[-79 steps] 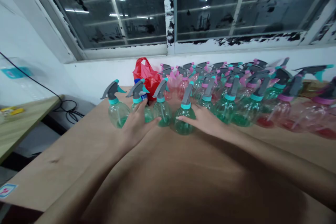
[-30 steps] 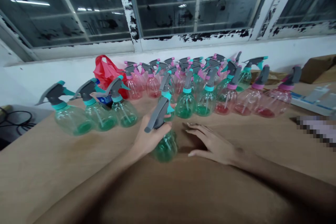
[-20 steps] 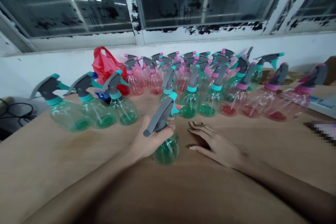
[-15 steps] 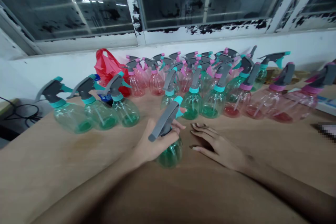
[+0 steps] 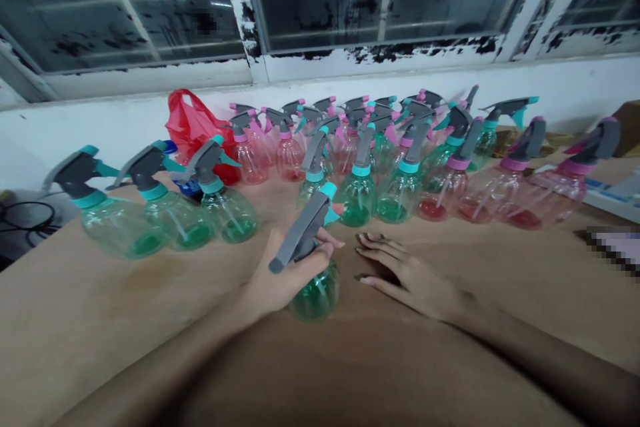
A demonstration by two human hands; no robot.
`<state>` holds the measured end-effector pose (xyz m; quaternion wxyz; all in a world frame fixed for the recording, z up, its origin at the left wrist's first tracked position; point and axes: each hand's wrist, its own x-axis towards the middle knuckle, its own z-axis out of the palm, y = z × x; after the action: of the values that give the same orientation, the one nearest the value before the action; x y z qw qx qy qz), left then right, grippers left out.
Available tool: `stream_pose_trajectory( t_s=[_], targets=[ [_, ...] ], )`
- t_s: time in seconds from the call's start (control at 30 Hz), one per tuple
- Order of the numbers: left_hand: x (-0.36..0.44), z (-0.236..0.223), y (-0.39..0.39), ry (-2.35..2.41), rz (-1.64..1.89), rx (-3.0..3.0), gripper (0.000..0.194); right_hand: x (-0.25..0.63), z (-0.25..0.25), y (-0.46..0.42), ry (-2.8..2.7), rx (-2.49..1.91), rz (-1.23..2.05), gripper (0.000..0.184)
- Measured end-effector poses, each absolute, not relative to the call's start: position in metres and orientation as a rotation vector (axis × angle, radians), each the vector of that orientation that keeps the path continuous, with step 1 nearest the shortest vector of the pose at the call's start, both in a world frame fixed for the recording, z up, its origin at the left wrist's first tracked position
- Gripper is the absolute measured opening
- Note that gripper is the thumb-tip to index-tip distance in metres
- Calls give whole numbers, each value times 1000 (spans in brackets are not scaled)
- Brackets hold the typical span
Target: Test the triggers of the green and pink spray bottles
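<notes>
My left hand is wrapped round the neck of a green spray bottle with a grey and teal trigger head. The bottle stands upright at the middle of the table, and some of its neck is hidden by my fingers. To its right my right hand rests on the tabletop, fingers stretched out and holding nothing. Just beyond are green spray bottles and pink ones, with a little liquid in the bottom. Three green spray bottles stand in a row to the left.
Several more pink and green spray bottles crowd the back of the wooden table. Beside them lies a red plastic bag. A blurred flat object is at the right edge. Black cables hang at the far left, beyond the table.
The whole view has shifted slightly, so things appear a little further left. My left hand keeps its hold on the green spray bottle, and my right hand stays on the table.
</notes>
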<state>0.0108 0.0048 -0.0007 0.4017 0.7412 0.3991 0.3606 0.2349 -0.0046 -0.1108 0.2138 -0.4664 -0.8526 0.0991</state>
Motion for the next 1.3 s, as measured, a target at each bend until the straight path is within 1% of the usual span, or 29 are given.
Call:
stream_pose_trajectory(
  t_s=[0.37,0.57,0.77,0.97,1.1,1.2,1.3],
  targets=[
    [11,0,4,1016,932,1848,25,238,-111,-3,-2380,-1282,289,51],
    [11,-1,5,1007,917,1873,23,238,-112,-3,-2376,-1288,285,52],
    [8,0,6,1037,926,1851,13,238,-112,-3,-2362,-1268,287,49],
    [2,-5,8,917,928,1799,18,238,-112,-3,-2347,-1253,302,50],
    [0,-8,8,943,905,1852,12,237,-110,-3,-2354,-1248,291,48],
    [2,-8,6,1059,901,1924,23,237,-110,-4,-2353,-1263,288,48],
    [4,-5,4,1123,912,1964,25,237,-110,-4,-2355,-1268,295,47]
  ],
)
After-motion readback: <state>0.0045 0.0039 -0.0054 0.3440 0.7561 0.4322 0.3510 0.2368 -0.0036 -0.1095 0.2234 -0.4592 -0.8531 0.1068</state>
